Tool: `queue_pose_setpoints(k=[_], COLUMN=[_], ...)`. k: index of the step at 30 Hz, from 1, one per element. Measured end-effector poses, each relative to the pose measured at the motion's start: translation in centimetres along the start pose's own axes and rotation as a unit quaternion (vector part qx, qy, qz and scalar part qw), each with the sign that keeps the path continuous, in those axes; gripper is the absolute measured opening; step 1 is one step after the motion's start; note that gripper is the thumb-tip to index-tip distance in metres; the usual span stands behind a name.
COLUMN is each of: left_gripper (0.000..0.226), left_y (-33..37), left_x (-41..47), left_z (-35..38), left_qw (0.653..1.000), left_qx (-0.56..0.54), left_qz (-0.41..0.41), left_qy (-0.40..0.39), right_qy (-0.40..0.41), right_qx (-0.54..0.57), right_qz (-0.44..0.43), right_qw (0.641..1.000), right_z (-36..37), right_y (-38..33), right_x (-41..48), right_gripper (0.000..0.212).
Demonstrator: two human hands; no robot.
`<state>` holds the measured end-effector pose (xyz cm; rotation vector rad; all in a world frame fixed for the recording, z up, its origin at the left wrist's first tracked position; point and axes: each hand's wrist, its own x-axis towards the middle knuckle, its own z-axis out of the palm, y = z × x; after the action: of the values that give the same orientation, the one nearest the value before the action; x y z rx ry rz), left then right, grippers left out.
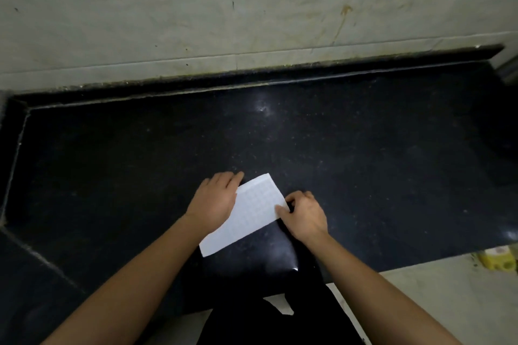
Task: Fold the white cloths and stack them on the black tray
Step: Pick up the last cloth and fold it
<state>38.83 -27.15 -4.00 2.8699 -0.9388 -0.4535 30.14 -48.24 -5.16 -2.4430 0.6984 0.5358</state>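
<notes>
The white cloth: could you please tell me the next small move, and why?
Probably swing the white cloth square and lay it flat on what looks like the black tray: it sits askew, the left hand pressing its left edge, the right hand pinching its right edge.

The counter (364, 148) is black polished stone, finely speckled, glossy enough to throw back soft patches of light. The cloth (252, 213) is white, thin and matt, with a faint grid across its smooth face. The tray (269, 260) under it is black and shiny, with a bright glint at one corner. The wall (196, 8) is pale stone-like tile, dull, streaked and stained. The yellow packet (497, 260) looks like glossy plastic
</notes>
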Motion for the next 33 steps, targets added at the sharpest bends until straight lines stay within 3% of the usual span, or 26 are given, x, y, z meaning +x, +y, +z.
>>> queue_pose_setpoints(k=[3,6,10,13,17,22,27,33], left_gripper=[0.085,0.089,0.071,0.053,0.033,0.021,0.015,0.012], left_y=[2.5,4.0,4.5,3.9,3.4,0.9,-3.3,-8.2], left_x=[4.2,6.6,7.3,7.5,7.5,6.8,5.9,4.9], left_z=[-1.6,-1.7,-1.3,-1.3,-2.2,-4.7,-6.4,-6.4], left_qw=[0.986,0.947,0.921,0.926,0.954,0.995,0.973,0.943], left_qx=[0.118,0.218,0.261,0.246,0.192,-0.018,-0.183,-0.295], left_qz=[0.101,0.208,0.266,0.266,0.200,0.039,-0.085,-0.155], left_qy=[-0.062,-0.114,-0.114,-0.108,-0.110,-0.087,-0.116,-0.009], right_qy=[0.003,-0.007,-0.028,-0.045,-0.099,-0.109,-0.101,-0.084], right_qx=[0.042,0.061,0.087,0.125,0.150,0.125,0.161,0.176], right_qz=[0.040,0.061,0.074,0.079,0.064,0.002,-0.067,-0.127], right_qw=[0.998,0.996,0.993,0.988,0.982,0.986,0.980,0.972], right_z=[0.2,0.5,0.5,0.2,-0.5,-3.2,-5.1,-4.6], right_y=[-0.2,-0.2,0.2,0.4,0.2,-1.7,-5.4,-10.7], right_x=[0.0,0.1,0.3,0.7,1.8,3.8,6.4,8.9], right_gripper=[0.028,0.022,0.009,0.010,0.020,0.014,0.010,0.012])
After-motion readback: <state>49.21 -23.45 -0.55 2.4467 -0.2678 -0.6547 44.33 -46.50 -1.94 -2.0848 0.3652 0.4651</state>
